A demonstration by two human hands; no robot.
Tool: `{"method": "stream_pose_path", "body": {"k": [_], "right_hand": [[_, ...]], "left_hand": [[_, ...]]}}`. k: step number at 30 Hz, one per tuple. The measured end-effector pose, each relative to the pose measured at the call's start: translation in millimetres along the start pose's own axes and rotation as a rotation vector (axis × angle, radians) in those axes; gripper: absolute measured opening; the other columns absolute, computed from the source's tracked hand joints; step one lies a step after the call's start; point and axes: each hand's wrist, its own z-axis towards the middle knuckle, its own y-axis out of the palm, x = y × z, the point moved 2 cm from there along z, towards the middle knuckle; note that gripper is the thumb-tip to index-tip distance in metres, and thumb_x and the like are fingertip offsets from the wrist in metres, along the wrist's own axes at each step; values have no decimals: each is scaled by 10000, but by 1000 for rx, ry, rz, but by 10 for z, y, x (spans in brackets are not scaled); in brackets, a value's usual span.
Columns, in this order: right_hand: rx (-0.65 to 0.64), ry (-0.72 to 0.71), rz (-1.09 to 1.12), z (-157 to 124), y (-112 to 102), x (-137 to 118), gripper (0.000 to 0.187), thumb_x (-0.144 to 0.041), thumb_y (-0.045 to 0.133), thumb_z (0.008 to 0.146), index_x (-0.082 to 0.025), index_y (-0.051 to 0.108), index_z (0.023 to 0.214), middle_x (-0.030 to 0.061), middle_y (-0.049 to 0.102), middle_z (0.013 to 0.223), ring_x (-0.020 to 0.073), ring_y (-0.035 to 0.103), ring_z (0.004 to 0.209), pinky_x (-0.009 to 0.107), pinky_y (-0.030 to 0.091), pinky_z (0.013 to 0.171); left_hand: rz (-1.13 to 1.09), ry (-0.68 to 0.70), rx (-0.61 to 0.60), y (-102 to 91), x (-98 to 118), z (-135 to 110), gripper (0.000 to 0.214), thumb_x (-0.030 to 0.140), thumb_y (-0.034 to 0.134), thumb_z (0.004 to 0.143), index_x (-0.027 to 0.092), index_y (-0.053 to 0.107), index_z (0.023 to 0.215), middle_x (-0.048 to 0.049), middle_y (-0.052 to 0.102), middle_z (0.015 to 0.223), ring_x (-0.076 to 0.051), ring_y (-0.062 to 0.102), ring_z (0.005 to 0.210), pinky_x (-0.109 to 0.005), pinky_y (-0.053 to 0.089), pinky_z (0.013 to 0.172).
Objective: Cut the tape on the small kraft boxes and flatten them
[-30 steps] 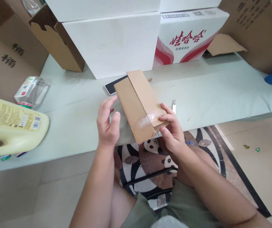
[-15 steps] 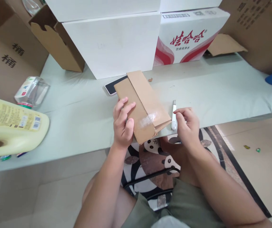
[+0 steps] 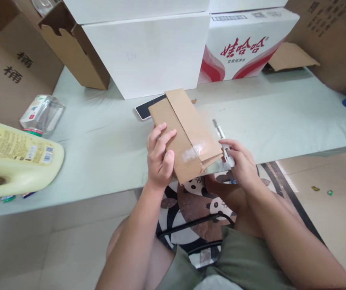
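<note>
My left hand (image 3: 160,157) grips the left side of a flattened brown cardboard box (image 3: 188,133), fingers curled over its top face. The box has a patch of clear tape near its near end and rests over the edge of the pale green table (image 3: 282,117). My right hand (image 3: 239,163) is closed around a small white utility knife (image 3: 223,139), lifted off the table just right of the box, its tip pointing away from me.
A phone (image 3: 144,109) lies partly under the box's far end. White cartons (image 3: 149,52) and a red-and-white carton (image 3: 245,44) stand behind. A yellow jug (image 3: 15,161) and a clear plastic bottle (image 3: 41,114) lie at left. Brown boxes flank both sides.
My left hand took hold of the cardboard box. My right hand let go of the box, reached to the knife on the table and picked it up.
</note>
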Motion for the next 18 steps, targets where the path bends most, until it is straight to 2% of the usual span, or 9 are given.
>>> {"method": "stream_pose_path", "body": {"k": [2, 4, 7, 11, 15, 18], "right_hand": [[58, -229, 197, -120, 9, -57, 360, -434, 441, 932, -264, 693, 1124, 39, 668, 838, 227, 638, 769, 391, 536, 706], [89, -410, 277, -266, 34, -115, 381, -471, 476, 944, -275, 675, 1203, 54, 706, 908, 239, 673, 822, 403, 558, 726], [121, -524, 231, -441, 84, -204, 343, -350, 591, 942, -306, 644, 1278, 46, 733, 940, 209, 684, 757, 348, 552, 638], [208, -723, 45, -557, 121, -369, 320, -176, 708, 887, -314, 643, 1168, -10, 660, 807, 148, 595, 618, 276, 489, 537], [222, -887, -9, -618, 128, -492, 131, -327, 660, 946, -292, 655, 1072, -12, 553, 701, 177, 546, 613, 314, 462, 516], [148, -930, -23, -636, 139, -522, 188, -326, 534, 1002, -268, 675, 1112, 3, 548, 703, 188, 555, 619, 336, 467, 526]], "left_hand": [[-2, -2, 0, 2, -1, -1, 442, 426, 343, 1079, 295, 614, 1403, -100, 557, 1503, -269, 532, 1427, -498, 374, 1270], [9, -3, -4, 5, -1, -4, 452, 437, 329, 1081, 297, 609, 1406, -98, 556, 1502, -270, 527, 1432, -501, 369, 1272], [24, -18, -10, 8, 7, -12, 465, 451, 310, 1083, 291, 608, 1404, -96, 552, 1507, -277, 517, 1443, -502, 366, 1272], [31, -60, -7, 8, 34, -16, 479, 460, 291, 1080, 284, 613, 1388, -98, 546, 1516, -293, 507, 1448, -516, 369, 1265], [48, -109, -7, 35, 73, 20, 483, 501, 296, 1063, 283, 638, 1325, -99, 566, 1466, -311, 504, 1430, -529, 384, 1249], [74, -133, -3, 88, 106, 66, 520, 544, 268, 1052, 274, 649, 1282, -104, 581, 1433, -327, 509, 1411, -538, 392, 1237]]}}
